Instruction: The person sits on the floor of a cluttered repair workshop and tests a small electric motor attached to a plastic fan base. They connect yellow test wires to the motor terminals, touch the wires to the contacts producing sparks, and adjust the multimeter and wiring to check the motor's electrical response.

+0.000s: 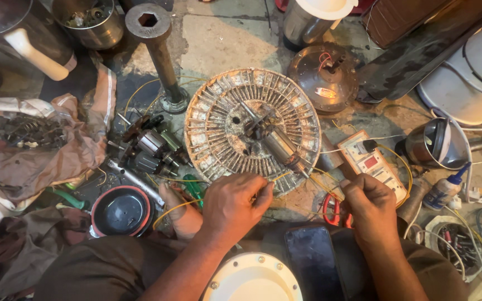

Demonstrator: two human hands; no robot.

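On the floor by the round stator (252, 131), left hand (232, 203) and right hand (370, 203) pinch yellow wire (316, 187) taut; overpulling could snap it.

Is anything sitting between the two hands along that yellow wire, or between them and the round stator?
Nothing visible does. The left hand pinches the yellow wire at the near rim of the round stator, the right hand grips the wire farther right, and only wire spans the gap. The red-handled pliers lie below it, nearer the person.

Bare forearms, no sleeves; dark brown-grey trousers over knees.
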